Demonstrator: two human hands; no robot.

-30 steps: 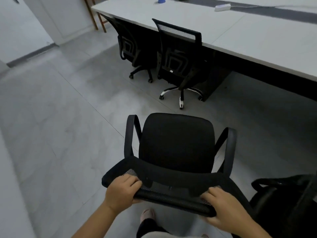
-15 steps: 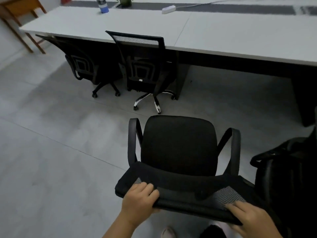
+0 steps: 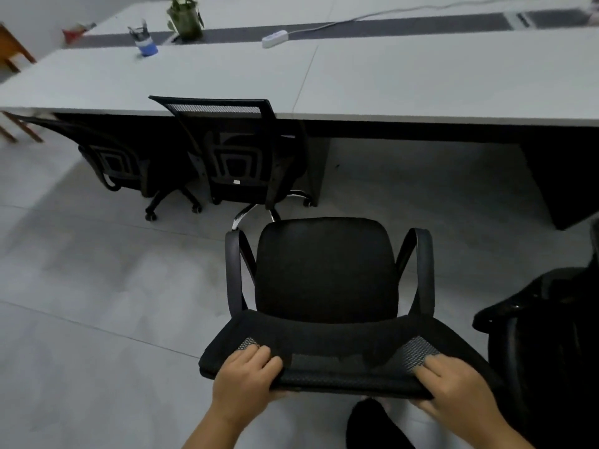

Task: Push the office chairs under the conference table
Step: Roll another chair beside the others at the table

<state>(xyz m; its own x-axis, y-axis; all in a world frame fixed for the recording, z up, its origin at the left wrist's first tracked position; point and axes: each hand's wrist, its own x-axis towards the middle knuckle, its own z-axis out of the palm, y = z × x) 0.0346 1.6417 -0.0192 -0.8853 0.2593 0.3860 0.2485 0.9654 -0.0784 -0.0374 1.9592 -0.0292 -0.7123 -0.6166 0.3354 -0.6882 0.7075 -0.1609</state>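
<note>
A black office chair [image 3: 327,270] with two armrests stands on the floor in front of me, its seat facing the long grey conference table [image 3: 405,85]. My left hand [image 3: 244,374] grips the left end of its mesh backrest top. My right hand [image 3: 453,380] grips the right end. A stretch of floor lies between the chair and the table edge. Two more black chairs sit tucked against the table at the left: one [image 3: 240,157] near the middle, another [image 3: 120,160] further left.
Another black chair [image 3: 551,335] stands close on my right. The table carries a power strip [image 3: 275,38] with its cable, a potted plant [image 3: 185,17] and a blue cup [image 3: 147,45]. A dark table support panel [image 3: 564,183] stands at the right. Wooden legs [image 3: 16,124] show at far left.
The view has swung to face the table squarely, and the chair I hold has turned with it and come nearer the table. Both hands keep their grip on the backrest.
</note>
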